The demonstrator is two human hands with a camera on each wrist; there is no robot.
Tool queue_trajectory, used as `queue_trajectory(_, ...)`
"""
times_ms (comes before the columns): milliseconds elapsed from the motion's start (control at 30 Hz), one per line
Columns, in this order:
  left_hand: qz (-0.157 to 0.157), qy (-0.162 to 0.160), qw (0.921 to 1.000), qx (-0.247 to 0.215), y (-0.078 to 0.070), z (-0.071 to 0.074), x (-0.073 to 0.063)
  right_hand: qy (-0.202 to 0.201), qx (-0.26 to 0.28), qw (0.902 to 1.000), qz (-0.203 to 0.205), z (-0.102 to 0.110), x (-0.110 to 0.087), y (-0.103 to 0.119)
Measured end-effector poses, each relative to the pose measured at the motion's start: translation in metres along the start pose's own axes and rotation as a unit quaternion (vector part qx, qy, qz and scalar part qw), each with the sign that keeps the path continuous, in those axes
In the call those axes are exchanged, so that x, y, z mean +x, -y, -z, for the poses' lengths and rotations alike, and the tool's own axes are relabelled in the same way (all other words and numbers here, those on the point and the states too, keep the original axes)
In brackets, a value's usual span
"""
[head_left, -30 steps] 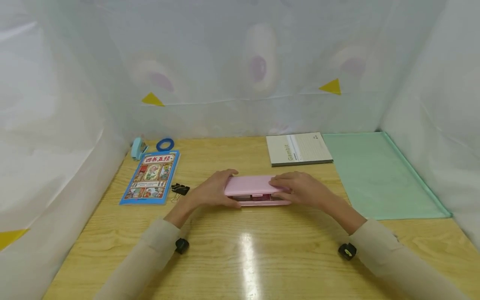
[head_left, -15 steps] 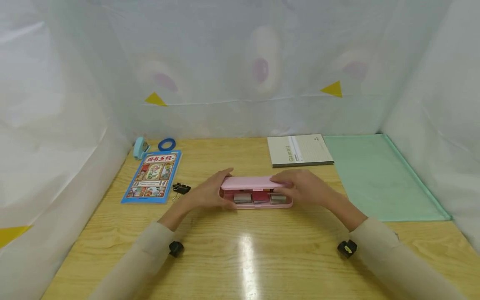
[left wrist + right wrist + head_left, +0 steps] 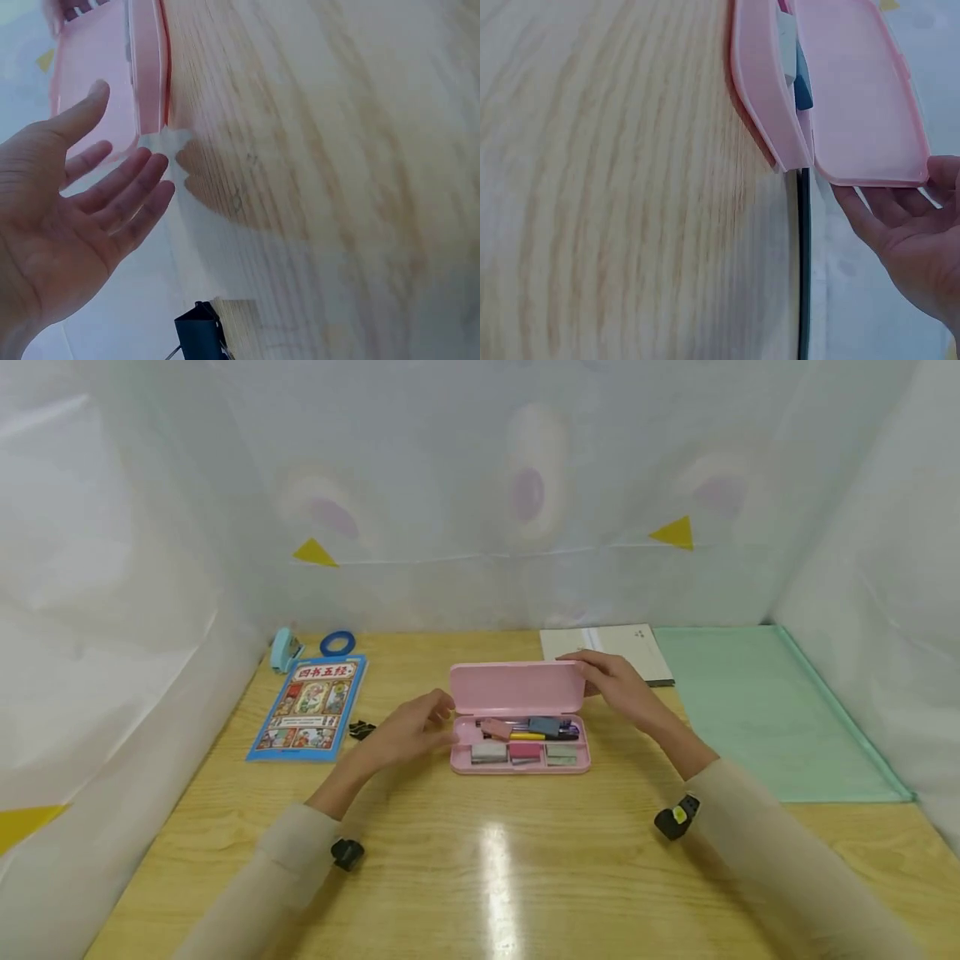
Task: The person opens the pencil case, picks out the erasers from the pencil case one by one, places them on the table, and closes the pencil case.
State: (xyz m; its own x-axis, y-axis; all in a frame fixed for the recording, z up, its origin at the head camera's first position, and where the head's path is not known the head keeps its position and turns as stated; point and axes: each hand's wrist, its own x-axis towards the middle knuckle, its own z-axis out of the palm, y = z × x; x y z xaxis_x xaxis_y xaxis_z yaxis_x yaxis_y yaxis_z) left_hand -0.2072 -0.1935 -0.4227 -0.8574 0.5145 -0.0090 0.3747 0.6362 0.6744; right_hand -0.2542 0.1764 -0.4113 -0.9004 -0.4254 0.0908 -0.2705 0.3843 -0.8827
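On the table, pink case, right hand holding lid (raised).

Sheeted-off desk booth with recording gear; kind of building around it cannot be told. Landmark: pink pencil case, open on wood-grain table. Behind case and well out to both sides: white sheeting, yellow triangles on it, hazy pale spots on rear part. Desk-work feel from stationery: left of case, binder clips, blue-edged booklet, light-blue stapler, blue tape roll; behind case to right, notebook; farther right, green mat. Nearer than case: black wrist cameras.
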Motion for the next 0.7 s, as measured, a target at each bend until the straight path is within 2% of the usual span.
queue_trajectory(67, -0.002, 0.015, 0.9998, -0.015, 0.001, -0.001, 0.002, -0.004, 0.037, 0.9985, -0.040, 0.000, 0.004, -0.004)
queue_trajectory(133, 0.006, 0.038, 0.9990, -0.022, 0.000, -0.002, 0.004, -0.012, 0.049, 0.9961, -0.073, -0.001, 0.007, -0.008)
queue_trajectory(300, 0.029, 0.079, 0.9965, 0.001, -0.002, -0.004, 0.006, -0.037, -0.006, 0.9926, -0.116, -0.007, 0.012, -0.016)
queue_trajectory(500, 0.047, 0.086, 0.9952, 0.007, -0.004, -0.005, 0.006, -0.056, -0.070, 0.9870, -0.134, -0.007, 0.008, -0.020)
queue_trajectory(600, 0.044, 0.092, 0.9948, 0.003, -0.002, -0.005, 0.008, -0.078, -0.060, 0.9866, -0.130, -0.005, 0.001, -0.021)
queue_trajectory(700, 0.040, 0.095, 0.9946, -0.014, 0.000, -0.005, 0.009, -0.099, -0.016, 0.9875, -0.122, -0.002, -0.006, -0.018)
